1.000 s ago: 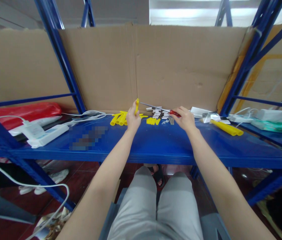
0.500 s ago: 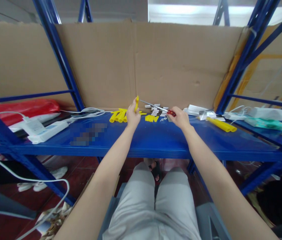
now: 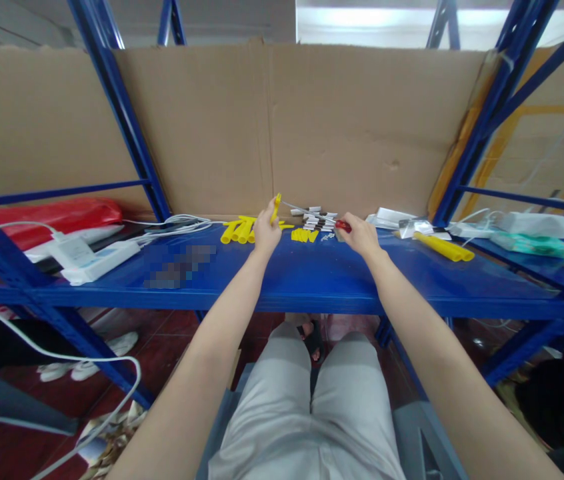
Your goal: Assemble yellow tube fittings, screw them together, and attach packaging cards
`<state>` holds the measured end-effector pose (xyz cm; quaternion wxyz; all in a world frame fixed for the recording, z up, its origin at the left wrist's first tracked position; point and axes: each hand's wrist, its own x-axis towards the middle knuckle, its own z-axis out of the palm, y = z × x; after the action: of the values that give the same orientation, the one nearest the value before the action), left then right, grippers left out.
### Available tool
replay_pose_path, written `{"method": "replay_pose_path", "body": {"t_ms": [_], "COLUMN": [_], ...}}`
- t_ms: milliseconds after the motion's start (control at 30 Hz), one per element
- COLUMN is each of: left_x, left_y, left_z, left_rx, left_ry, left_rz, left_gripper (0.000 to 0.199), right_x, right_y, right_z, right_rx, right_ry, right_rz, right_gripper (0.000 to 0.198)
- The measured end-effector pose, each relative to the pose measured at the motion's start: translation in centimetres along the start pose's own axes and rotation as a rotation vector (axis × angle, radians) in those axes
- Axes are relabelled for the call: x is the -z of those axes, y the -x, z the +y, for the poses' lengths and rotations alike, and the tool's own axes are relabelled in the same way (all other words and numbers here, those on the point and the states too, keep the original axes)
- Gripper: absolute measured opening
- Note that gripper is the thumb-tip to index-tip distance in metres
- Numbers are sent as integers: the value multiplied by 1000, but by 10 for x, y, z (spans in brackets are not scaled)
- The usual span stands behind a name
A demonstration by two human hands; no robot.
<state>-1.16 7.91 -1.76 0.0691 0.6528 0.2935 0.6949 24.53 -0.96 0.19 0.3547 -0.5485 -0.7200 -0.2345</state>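
Note:
My left hand (image 3: 267, 231) is closed around a small yellow plastic part (image 3: 276, 208), held upright above the blue shelf. My right hand (image 3: 361, 233) grips a screwdriver (image 3: 344, 226) by its red handle. Its metal shaft points left, and the tip is at or close to the yellow part; whether they touch I cannot tell. Below the shaft lie several small yellow pieces (image 3: 305, 235) in a row, and behind them a cluster of white and black pieces (image 3: 316, 219). Tiny screw-like bits (image 3: 329, 237) lie near my right hand. Several yellow tubular handles (image 3: 238, 231) rest left of my left hand.
The blue metal shelf (image 3: 322, 280) has a cardboard sheet (image 3: 352, 127) standing at its back. On the left are a white power strip (image 3: 102, 261), cables (image 3: 177, 227) and a red bag (image 3: 62, 219). Yellow tubes (image 3: 443, 247) and clear packaging (image 3: 415, 228) lie on the right.
Both hands keep nearly the same pose and hold on the yellow part and the screwdriver. The view has shifted very slightly.

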Motion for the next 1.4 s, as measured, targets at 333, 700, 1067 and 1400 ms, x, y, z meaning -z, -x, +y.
{"method": "replay_pose_path", "body": {"t_ms": [333,700,1067,1400], "left_x": [2,4,5,4], "left_y": [-2,-1,-1,-1], "left_z": [-3,-3,-3,-2], "left_rx": [13,12,4,2], "left_ry": [-20,-29,-64,-34], "left_rz": [-75,-94,-58,0], "left_gripper": [45,46,45,41], "right_x": [5,8,5,5], "right_y": [0,3,1,3], "right_z": [8,6,3,0], "right_rx": [0,2,-54,28], "right_ry": [-61,-21,-2,-34], "right_rz": [-71,11,-21,-66], "right_gripper": [27,23,23,28]}}
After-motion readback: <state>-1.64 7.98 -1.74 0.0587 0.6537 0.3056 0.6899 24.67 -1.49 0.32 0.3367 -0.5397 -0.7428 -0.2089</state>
